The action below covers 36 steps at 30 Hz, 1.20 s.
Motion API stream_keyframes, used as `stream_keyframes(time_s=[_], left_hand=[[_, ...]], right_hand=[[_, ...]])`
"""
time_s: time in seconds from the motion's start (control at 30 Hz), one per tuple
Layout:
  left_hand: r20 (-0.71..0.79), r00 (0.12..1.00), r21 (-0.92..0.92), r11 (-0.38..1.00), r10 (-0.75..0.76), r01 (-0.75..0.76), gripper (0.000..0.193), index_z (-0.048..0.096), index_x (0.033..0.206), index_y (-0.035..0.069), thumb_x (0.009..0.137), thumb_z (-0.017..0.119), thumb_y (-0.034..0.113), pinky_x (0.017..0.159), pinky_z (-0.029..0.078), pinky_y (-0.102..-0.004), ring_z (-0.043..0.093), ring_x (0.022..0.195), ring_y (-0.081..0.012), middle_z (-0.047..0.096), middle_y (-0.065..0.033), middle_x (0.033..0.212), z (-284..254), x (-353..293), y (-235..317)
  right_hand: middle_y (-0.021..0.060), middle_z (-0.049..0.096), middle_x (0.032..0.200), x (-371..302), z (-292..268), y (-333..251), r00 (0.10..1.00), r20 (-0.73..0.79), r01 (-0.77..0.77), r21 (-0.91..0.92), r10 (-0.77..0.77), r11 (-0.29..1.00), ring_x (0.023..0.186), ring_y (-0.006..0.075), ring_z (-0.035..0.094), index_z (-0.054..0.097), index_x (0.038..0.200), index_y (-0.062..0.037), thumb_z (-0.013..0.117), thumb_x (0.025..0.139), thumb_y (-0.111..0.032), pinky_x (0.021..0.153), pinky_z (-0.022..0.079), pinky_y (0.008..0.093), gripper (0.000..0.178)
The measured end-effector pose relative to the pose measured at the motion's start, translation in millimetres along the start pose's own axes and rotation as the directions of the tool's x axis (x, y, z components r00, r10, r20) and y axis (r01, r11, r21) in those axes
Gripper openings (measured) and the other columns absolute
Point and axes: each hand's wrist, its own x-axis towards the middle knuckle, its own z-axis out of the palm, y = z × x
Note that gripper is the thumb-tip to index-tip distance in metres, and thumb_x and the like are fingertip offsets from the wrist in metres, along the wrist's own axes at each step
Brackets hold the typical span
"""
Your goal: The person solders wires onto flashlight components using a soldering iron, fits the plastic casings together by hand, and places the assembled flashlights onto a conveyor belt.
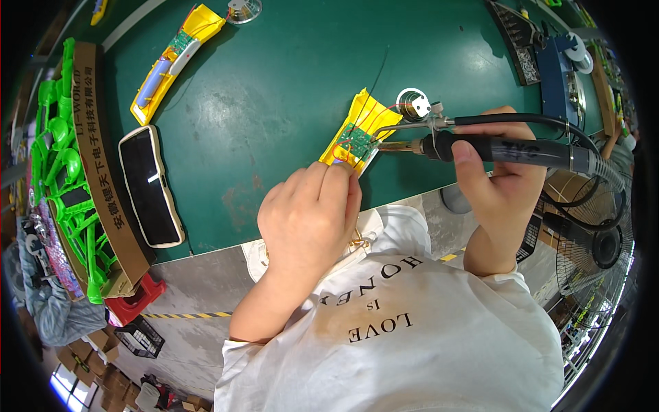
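Note:
My left hand (309,206) is closed over the near end of a yellow plastic housing (366,108) lying on the table close to its front edge. Inside the housing sits a small green circuit board (354,141) with thin red and dark wires. Gripped in my right hand (494,175) is a black soldering iron (570,156), its metal tip pointing left at the board's right side. A thin curved feed tube (412,126) clamped to the iron ends near that tip; actual contact cannot be made out. A round speaker (414,104) on red wire lies just beyond the iron.
Another yellow housing (141,115) with a blue battery lies far left, wired to a speaker (244,9). A phone (149,189) rests beside a cardboard box (103,151) of green plastic parts. Blue equipment (553,79) stands far right; a fan (604,247) is beside the table.

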Motion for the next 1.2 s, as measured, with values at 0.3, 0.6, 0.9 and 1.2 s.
stream_keyframes(time_s=[0.3,0.6,0.9,1.2], left_hand=[[0.000,1.000,0.018,1.000,0.006,-0.006,0.015,0.054,0.068,0.009,0.061,0.066,0.005,0.042,0.037,-0.0287,0.050,0.048,-0.0182,0.051,-0.0025,0.058,0.0,0.6,1.0],[0.003,1.000,0.002,1.000,0.005,-0.005,0.016,0.054,0.069,0.009,0.061,0.067,0.004,0.041,0.037,-0.0284,0.050,0.047,-0.0180,0.052,-0.0025,0.059,-0.1,-1.1,-0.2],[-0.004,1.000,-0.005,1.000,0.013,-0.013,0.027,0.056,0.081,0.008,0.059,0.071,0.012,0.059,0.041,-0.0318,0.053,0.070,-0.0224,0.055,-0.0066,0.076,-7.9,2.9,-0.6],[0.201,0.972,0.026,0.993,-0.117,0.115,0.048,0.051,0.101,0.005,0.061,0.072,0.020,0.064,0.043,-0.0345,0.054,0.077,-0.0268,0.056,-0.0098,0.090,-10.5,-3.5,-4.9]], right_hand=[[0.0013,0.053,0.068,-0.2,-0.7,-0.8,1.000,-0.016,-0.005,-0.020,0.005,1.000,0.051,0.0031,0.045,0.058,0.079,0.0012,0.068,0.066,-0.002,0.045,0.034,0.0165,0.016],[0.0107,0.053,0.082,-2.9,-10.1,-1.2,0.995,-0.070,0.072,-0.013,-0.073,0.997,0.062,0.0118,0.052,0.053,0.084,0.0068,0.059,0.072,-0.002,0.053,0.042,0.0205,0.016],[0.0112,0.055,0.070,-3.0,-26.6,14.0,0.881,-0.467,0.002,0.158,0.073,0.987,0.048,0.0096,0.048,0.052,0.090,0.0062,0.053,0.079,-0.008,0.046,0.043,0.0208,0.019],[0.0025,0.044,0.060,-5.2,-44.7,53.3,0.828,-0.487,-0.017,0.474,0.278,0.881,0.054,0.0081,0.040,0.050,0.094,0.0029,0.045,0.086,-0.015,0.054,0.043,0.0282,0.020]])
